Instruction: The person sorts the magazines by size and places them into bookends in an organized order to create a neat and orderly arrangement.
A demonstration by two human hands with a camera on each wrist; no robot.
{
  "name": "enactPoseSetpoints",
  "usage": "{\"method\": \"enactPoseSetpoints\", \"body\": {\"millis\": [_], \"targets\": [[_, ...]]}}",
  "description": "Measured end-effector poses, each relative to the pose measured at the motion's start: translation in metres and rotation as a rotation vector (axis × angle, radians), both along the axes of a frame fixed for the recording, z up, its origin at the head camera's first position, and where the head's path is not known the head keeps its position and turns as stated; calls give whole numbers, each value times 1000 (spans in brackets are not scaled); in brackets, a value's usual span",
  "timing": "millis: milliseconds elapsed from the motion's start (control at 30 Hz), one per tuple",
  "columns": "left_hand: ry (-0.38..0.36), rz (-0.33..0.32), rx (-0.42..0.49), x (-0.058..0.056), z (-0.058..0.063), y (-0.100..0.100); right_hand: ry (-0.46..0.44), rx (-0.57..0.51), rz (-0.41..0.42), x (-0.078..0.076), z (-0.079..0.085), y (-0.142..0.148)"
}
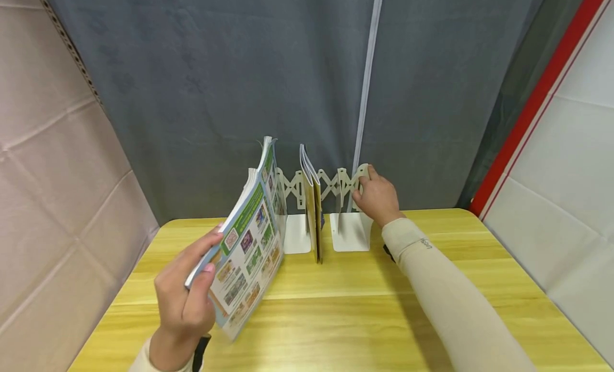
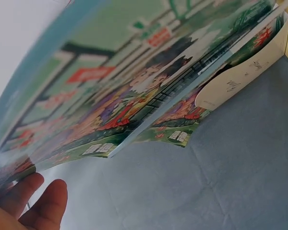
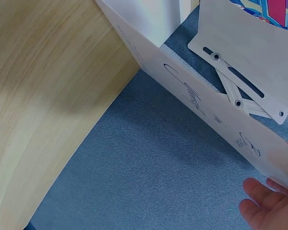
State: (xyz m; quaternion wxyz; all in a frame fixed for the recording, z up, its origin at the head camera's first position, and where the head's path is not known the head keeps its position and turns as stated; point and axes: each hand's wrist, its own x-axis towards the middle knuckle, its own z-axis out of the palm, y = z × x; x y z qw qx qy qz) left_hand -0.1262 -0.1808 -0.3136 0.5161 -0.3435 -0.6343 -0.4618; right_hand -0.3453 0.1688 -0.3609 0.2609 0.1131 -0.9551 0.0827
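My left hand (image 1: 184, 294) pinches a softcover book (image 1: 249, 260) by its near edge, thumb on the side with small printed pictures. The book stands tilted at the left end of an expandable metal bookend rack (image 1: 350, 234). Behind it another similar book (image 1: 269, 159) stands at that end; in the left wrist view a cream end plate (image 2: 240, 81) lies beside its cover. My right hand (image 1: 379, 196) holds the top of the rack's right end plate (image 3: 201, 105), fingers over its edge. Thin books (image 1: 312, 201) stand upright in the middle section.
The rack stands near the back edge of a wood-grain table (image 1: 336, 318). A grey curtain (image 1: 216, 95) hangs right behind it. Pale fabric walls (image 1: 57, 201) flank the table, the right one with a red strip (image 1: 537, 100).
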Motion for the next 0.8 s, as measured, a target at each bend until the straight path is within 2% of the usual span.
{"method": "enactPoseSetpoints", "body": {"millis": [167,367,667,800], "targets": [[34,21,-1,-15,-2,8,0,0,0,0,0,0],[21,116,3,-30,-7,14,-11,-3,-2,2,2,-1],[-54,231,-27,-46,-13,20,-12,2,-11,1,2,-1],[-70,255,1,-53,-15,23,-2,-2,-6,1,1,0]]}}
